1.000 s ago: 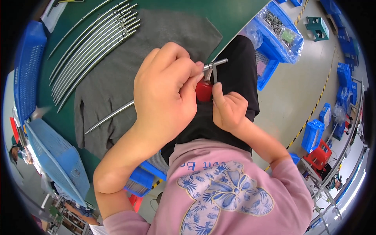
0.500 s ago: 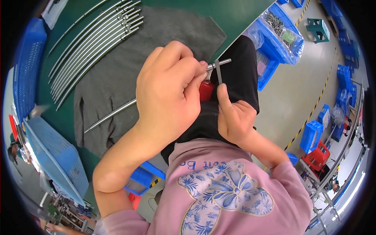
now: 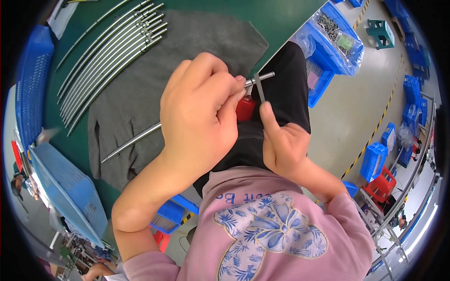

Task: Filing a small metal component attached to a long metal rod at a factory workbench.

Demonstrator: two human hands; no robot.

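Observation:
My left hand (image 3: pixel 199 105) is closed around a slim metal rod (image 3: pixel 133 142), which slants up from lower left to upper right. Its pointed far-left end lies over a grey cloth (image 3: pixel 211 35), and its other end sticks out past my fingertips. My right hand (image 3: pixel 287 146) grips a narrow, flat grey metal strip (image 3: pixel 260 89), the thumb stretched along it. The strip crosses the rod near its right end and appears to touch it. Just below, a red object (image 3: pixel 245 110) shows partly behind my left hand; its kind is unclear.
Several metal rods (image 3: pixel 105 70) lie side by side on the green table (image 3: pixel 206 9), partly over the cloth. Blue perforated baskets (image 3: pixel 70 187) stand at the left. Right of the table, a blue bin (image 3: pixel 349 63) holds small metal parts in a bag. A green stool (image 3: pixel 380 33) stands farther off.
Both hands keep their grips. The rod and left hand have shifted slightly left and down, the strip moving along with them.

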